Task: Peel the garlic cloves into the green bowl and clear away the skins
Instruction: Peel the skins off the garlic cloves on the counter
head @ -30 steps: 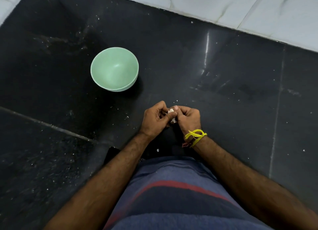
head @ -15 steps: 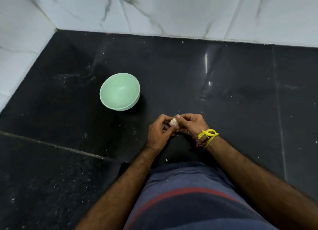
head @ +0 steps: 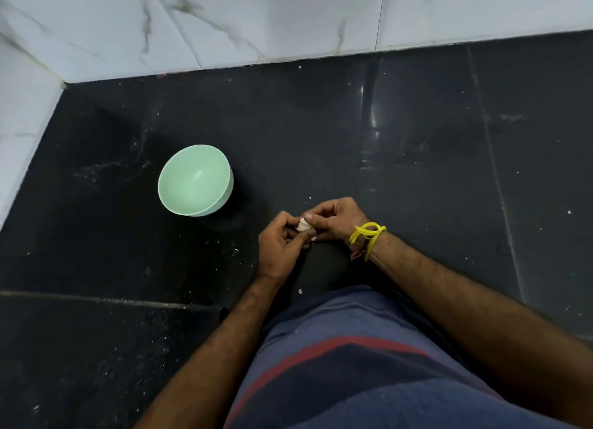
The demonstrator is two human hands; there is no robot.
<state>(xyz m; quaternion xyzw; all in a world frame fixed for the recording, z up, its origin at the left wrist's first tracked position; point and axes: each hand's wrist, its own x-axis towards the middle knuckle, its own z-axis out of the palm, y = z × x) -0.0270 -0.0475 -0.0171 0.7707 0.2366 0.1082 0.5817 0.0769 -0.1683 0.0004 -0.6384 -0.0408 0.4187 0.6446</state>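
Note:
A small pale garlic clove (head: 303,224) sits between the fingertips of both hands above the black counter. My left hand (head: 279,245) curls its fingers round the clove from the left. My right hand (head: 333,218), with a yellow thread band at the wrist, pinches it from the right. The green bowl (head: 179,200) stands upright on the counter to the left of my hands and a little farther away. Its inside looks bare.
The black stone counter (head: 417,159) carries small white flecks around my hands. White marble wall tiles (head: 256,17) bound it at the back and left. My blue striped shirt (head: 353,364) fills the bottom of the view.
The camera has tilted up, so more of the wall shows. Both hands stay together on the clove, with the fingers shifting slightly. The bowl has not moved on the counter.

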